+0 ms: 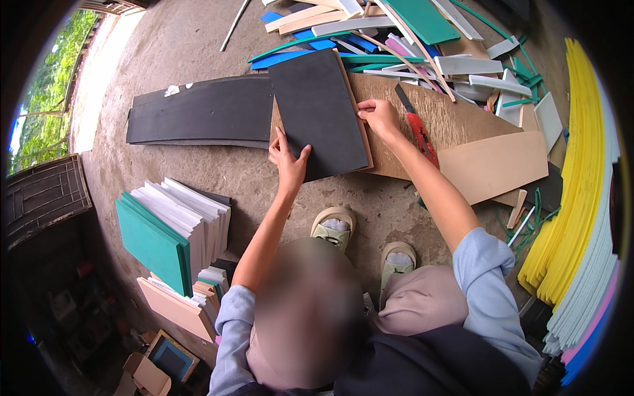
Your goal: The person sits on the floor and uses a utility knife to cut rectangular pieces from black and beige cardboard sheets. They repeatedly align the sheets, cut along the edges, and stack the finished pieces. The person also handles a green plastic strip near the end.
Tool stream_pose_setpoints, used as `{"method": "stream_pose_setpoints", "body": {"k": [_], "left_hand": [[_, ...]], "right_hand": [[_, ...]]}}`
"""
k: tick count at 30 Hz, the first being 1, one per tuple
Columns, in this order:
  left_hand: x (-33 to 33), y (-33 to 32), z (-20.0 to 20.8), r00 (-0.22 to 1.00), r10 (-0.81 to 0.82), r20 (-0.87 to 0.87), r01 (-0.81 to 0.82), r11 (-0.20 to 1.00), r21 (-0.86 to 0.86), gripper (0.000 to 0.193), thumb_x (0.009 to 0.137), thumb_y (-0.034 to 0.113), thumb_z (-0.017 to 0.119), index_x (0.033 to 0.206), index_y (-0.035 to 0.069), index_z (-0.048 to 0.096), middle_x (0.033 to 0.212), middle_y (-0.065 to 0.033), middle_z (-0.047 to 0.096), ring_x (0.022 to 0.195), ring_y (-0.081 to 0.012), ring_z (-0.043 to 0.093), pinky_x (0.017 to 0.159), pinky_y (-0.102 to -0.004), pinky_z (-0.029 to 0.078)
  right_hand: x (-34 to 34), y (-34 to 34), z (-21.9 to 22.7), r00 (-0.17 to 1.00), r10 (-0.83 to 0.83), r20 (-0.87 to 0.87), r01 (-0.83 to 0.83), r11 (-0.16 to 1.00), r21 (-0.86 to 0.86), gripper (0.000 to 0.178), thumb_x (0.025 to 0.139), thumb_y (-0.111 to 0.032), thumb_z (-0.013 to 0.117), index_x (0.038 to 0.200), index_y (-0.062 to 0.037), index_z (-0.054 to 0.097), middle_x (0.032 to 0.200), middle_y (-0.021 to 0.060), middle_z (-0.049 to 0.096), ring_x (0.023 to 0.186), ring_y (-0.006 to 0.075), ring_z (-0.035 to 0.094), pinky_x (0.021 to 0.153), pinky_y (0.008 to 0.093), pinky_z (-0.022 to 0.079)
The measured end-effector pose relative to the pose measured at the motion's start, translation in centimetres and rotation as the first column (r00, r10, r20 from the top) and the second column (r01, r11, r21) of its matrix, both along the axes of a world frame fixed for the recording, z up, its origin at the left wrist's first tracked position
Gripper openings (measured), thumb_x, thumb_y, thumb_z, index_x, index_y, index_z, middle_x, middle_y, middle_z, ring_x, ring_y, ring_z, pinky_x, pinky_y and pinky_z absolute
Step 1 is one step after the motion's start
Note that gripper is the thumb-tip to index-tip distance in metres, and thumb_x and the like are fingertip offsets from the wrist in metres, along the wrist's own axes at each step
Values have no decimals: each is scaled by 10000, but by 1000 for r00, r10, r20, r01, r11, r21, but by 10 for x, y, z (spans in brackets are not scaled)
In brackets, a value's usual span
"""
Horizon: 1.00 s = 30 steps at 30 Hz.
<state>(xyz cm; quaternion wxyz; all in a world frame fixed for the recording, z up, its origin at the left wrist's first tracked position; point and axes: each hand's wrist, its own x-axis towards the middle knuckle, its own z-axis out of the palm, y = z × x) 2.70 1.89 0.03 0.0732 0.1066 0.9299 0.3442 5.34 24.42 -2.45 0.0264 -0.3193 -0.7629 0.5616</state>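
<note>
Seen from the wearer's head, two bare hands work at a black rectangular sheet [320, 109] lying over a tan sheet [362, 135] whose edge peeks out along the right. The black sheet lies between the hands, reaching well beyond them at the far end. The left hand [288, 162] is at its near left part, thumb spread apart from the fingers, the thumb resting on the black surface and the forefinger stretched along the left edge. The right hand [380, 117] is across from it and slightly farther away, thumb and forefinger drawn close together at the tan edge; whether they pinch it cannot be told. Under the sheets and the right hand lies a worn wooden board [456, 115], and just right of that hand rests a red-handled knife [421, 135], blade pointing away. Nearer and farther right is a beige sheet [495, 165]. Left of the left hand, long black strips [198, 109] lie on the concrete floor [218, 162]; nearer on that side stands a row of green sheets [155, 241] and white sheets [191, 211]. Beyond the right hand sprawls a heap of coloured offcuts [350, 30], and far right rises a stack of yellow sheets [568, 191].
</note>
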Motion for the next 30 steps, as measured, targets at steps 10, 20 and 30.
{"method": "stream_pose_setpoints", "body": {"k": [10, 20, 30], "left_hand": [[17, 36, 33, 633, -761, -144, 691, 639, -339, 1093, 548, 448, 737, 1352, 20, 132, 1407, -164, 126, 1315, -292, 99, 1060, -470, 85], [18, 41, 21, 567, -807, -165, 710, 581, -399, 969, 658, 468, 651, 1320, -57, 176, 1395, -182, 162, 1308, -303, 127, 1068, -407, 132], [7, 41, 32, 602, -756, -255, 743, 648, -166, 811, 713, 378, 650, 1325, 35, 243, 1358, -132, 251, 1246, -315, 242, 1034, -431, 210]], "right_hand": [[1, 6, -10, 999, -20, -27, 17, 996, -83, 205, 686, -44, 643, 888, -8, 638, 775, 90, 650, 683, 145, 619, 632, 253, 486], [4, 5, -6, 998, 19, -58, -16, 999, 42, 197, 718, -9, 618, 914, 16, 622, 808, 91, 646, 699, 134, 614, 631, 246, 498], [1, 1, -6, 998, -10, -60, 29, 949, 314, 213, 695, -55, 627, 904, -27, 597, 861, 106, 595, 779, 214, 593, 707, 307, 472]]}}
